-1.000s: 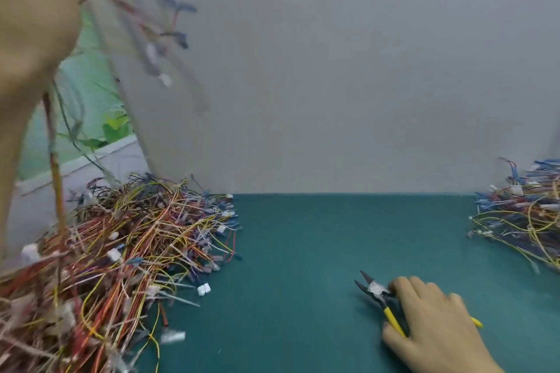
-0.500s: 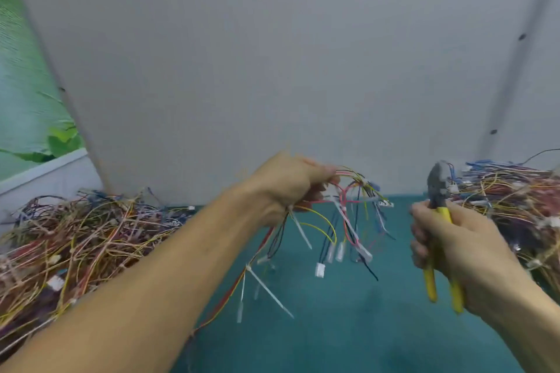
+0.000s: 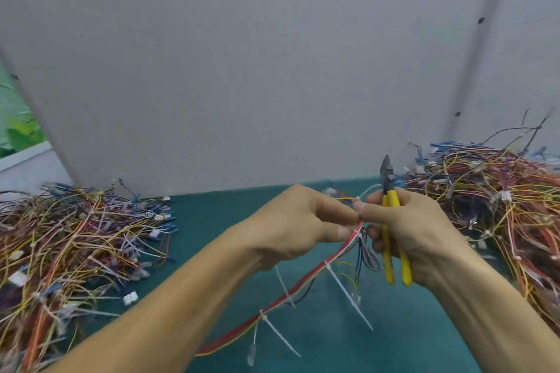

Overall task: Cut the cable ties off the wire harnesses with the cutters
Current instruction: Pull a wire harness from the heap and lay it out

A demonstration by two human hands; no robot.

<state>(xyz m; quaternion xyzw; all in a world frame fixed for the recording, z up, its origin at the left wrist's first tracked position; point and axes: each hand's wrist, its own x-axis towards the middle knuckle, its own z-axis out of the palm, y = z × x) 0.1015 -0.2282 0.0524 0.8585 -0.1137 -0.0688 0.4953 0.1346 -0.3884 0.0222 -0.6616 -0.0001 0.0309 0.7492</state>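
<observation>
Forearms reach forward; left hand [image 3: 291, 221] pinches the wire harness [image 3: 303, 280], right hand [image 3: 418, 227] grips the cutters [image 3: 390, 200] upright, the 2 hands' fingertips touching.

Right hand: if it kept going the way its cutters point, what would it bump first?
Probably the grey wall behind the table. The right hand holds the cutters tips-up, nothing shows above them, and the wire pile lies off to its right. Depth is hard to judge.
</observation>
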